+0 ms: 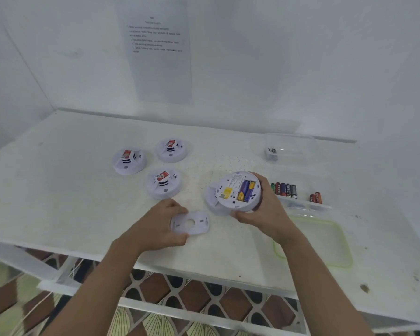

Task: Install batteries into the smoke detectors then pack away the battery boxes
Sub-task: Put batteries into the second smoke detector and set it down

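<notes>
On the white counter (58, 190), front-centre, both hands are busy. Right hand (264, 209): grip wrapped firmly round the open smoke detector (228, 202), thumb on the near rim, fingers curled behind the far edge. Unit is tilted, back facing up; can't tell if its low edge touches the counter. Two blue-and-yellow batteries (246, 189) sit side by side in the compartment, w/ a yellow label (227, 191) just left of them. Left hand (155, 224): grip closed on the cover plate (192, 224), thumb at the near edge, fingers over the far-left edge, plate flat on the counter just beside the detector.

Detector is round, smooth white plastic. Plate is thin, white, w/ a round hole mid-way and small slots either side. Counter top looks scuffed and speckled.

Behind the left hand are three more detectors (129, 163), clustered, each w/ a small red-and-white box (161, 177) on top. Right of the right hand: a shallow clear battery box (303, 204) w/ a row of loose batteries (284, 190), green, red, black, plus two red ones apart at its right end. Second clear box (291, 144) sits further back, something dark in its left corner, too small to tell. Green-rimmed clear lid (325, 241) lies flat, right forearm crossing its left edge. Printed sheet (158, 52) hangs on the wall, text too blurred to read.
</notes>
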### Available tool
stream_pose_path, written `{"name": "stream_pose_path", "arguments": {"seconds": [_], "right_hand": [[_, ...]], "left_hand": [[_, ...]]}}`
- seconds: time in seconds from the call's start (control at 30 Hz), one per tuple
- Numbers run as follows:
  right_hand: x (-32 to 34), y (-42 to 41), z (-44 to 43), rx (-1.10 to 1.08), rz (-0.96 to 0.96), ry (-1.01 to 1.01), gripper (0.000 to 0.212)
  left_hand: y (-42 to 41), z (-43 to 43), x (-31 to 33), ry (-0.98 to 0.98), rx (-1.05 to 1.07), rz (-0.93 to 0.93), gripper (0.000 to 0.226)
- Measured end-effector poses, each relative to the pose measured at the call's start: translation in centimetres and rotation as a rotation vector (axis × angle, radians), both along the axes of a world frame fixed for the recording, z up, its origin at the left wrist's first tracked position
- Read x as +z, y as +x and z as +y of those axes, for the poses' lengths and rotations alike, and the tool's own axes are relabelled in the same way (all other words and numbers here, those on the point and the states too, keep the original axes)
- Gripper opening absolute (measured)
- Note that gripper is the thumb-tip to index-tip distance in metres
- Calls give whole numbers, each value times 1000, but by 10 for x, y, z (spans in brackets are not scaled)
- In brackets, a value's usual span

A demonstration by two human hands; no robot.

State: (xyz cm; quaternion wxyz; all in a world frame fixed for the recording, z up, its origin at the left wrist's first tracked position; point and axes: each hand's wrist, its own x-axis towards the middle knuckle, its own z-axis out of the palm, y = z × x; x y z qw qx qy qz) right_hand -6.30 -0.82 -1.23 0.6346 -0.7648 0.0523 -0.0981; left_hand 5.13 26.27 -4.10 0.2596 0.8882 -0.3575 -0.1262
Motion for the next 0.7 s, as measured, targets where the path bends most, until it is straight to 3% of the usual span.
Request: {"name": "stream_pose_path", "arguments": {"seconds": [0.17,0.3,0.37,0.47,0.6,0.7], "right_hand": [[-1,1,9,35,-1,101,84],[0,1,19,100,7,123,89],[2,0,25,139,8,148,90],[5,2,32,176,0,176,90],[10,4,30,204,-10,184,88],[11,8,28,155,-58,253,86]], "left_hand": [[-2,2,-1,-18,-16,6,73],[-15,-12,23,-255,86,26,53],[-21,-26,44,-376,160,171,33],[-28,-38,68,-495,195,485,41],[-29,-46,80,-592,199,595,26],[-29,-55,86,-807,283,798,22]]}}
